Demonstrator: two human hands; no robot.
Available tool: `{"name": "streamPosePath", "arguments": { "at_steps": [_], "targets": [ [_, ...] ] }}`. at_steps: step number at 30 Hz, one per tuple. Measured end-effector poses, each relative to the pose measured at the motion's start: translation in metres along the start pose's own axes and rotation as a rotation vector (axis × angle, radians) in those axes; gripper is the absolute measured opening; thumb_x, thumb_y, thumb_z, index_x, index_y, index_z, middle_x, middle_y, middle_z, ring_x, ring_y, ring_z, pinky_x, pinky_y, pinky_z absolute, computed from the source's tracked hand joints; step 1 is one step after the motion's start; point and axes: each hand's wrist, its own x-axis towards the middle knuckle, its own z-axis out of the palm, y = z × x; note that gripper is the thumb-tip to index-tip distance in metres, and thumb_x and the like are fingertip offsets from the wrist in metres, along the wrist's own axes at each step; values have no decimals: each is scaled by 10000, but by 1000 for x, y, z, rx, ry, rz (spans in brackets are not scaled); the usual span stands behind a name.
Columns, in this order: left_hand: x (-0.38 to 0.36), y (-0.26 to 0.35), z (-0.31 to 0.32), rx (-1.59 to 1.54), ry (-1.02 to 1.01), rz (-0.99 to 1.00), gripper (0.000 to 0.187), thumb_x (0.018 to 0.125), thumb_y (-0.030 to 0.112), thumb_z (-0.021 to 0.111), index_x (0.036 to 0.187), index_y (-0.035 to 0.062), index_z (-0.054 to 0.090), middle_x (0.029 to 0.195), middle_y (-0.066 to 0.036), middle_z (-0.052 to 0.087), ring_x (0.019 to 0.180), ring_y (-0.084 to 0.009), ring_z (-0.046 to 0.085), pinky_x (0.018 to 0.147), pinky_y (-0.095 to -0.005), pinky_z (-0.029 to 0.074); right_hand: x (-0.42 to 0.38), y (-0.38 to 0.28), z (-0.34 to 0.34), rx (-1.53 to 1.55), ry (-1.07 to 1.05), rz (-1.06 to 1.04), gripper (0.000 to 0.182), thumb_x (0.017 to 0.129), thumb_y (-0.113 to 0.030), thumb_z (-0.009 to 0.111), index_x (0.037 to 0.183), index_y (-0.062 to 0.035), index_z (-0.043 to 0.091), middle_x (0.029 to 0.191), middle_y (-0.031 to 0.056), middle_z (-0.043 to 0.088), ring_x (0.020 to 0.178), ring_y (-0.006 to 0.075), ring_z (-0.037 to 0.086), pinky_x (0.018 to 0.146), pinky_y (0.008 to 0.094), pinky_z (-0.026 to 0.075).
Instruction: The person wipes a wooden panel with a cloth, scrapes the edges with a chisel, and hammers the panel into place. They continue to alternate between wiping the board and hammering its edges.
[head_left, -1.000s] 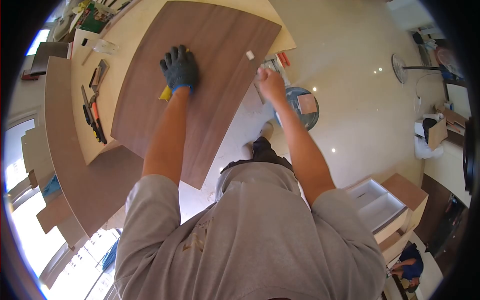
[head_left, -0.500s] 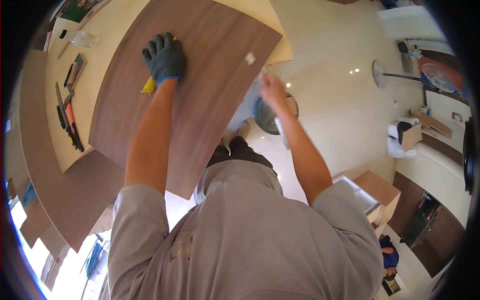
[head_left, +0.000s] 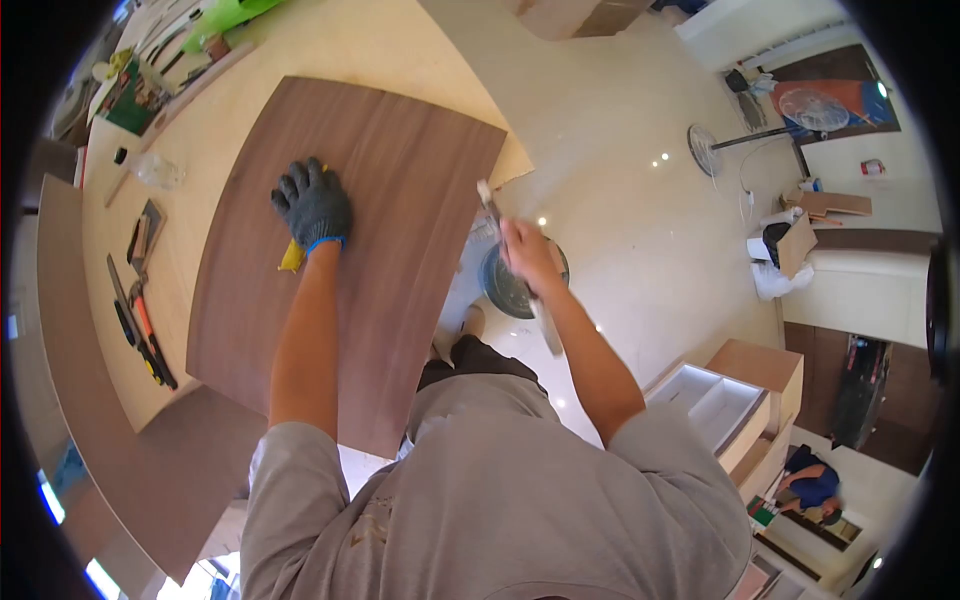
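My left hand (head_left: 313, 205) wears a dark grey glove with a blue cuff. Its fingers lie spread and flat on a brown wood-grain panel (head_left: 340, 300), pressing from above. A yellow piece (head_left: 292, 256) pokes out from under that palm; its kind is hidden. My bare right hand (head_left: 530, 255) is closed round a long flat file (head_left: 544, 325), somewhat blurred. The pale upper end of the file is by the panel's right edge, and the other end runs back along my forearm. The panel rests on a pale plywood sheet (head_left: 400, 40).
On the plywood at left lie a handsaw (head_left: 145, 320), a tool with a wooden handle (head_left: 145, 235) and a clear bottle (head_left: 155, 168). A round bucket (head_left: 520, 285) stands below my right hand. Farther right are a fan (head_left: 705, 150), a drawer unit (head_left: 715, 400) and another person (head_left: 812, 485).
My right hand and the file have moved a little down and left in view. My left hand stays on the panel. The whole view has shifted, showing more of the plywood's far side.
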Motion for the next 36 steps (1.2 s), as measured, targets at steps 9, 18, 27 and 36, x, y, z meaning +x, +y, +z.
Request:
{"name": "streamPosePath", "arguments": {
  "at_steps": [9,18,27,36],
  "targets": [
    [-50,118,-11,-211,-2,457,467,992,346,490,1371,83,565,1457,-156,509,1373,-388,413,1181,-590,196,-113,95,-39,416,24,477,384,1058,-355,479,861,-42,582,540,7,449,404,91,390,380,255,290],
    [-5,263,21,-301,69,602,497,996,324,482,1398,35,530,1483,-175,489,1407,-351,400,1197,-549,199,-52,104,-62,180,133,113,439,1053,-416,492,892,-24,608,576,-10,486,454,80,459,416,248,353],
    [-76,186,-30,-390,-84,765,495,914,256,617,1329,-4,549,1419,-202,506,1357,-389,427,1178,-557,253,-27,128,-97,158,15,275,400,1056,-367,493,851,-43,609,543,-3,489,432,93,454,413,272,362],
    [-61,-5,1,-40,-4,-68,487,1010,304,470,1412,30,496,1506,-215,444,1404,-400,384,1205,-535,201,96,29,-121,-210,-169,-155,380,1013,-367,550,896,-18,644,687,170,623,637,323,614,628,420,476]
  ]
}}
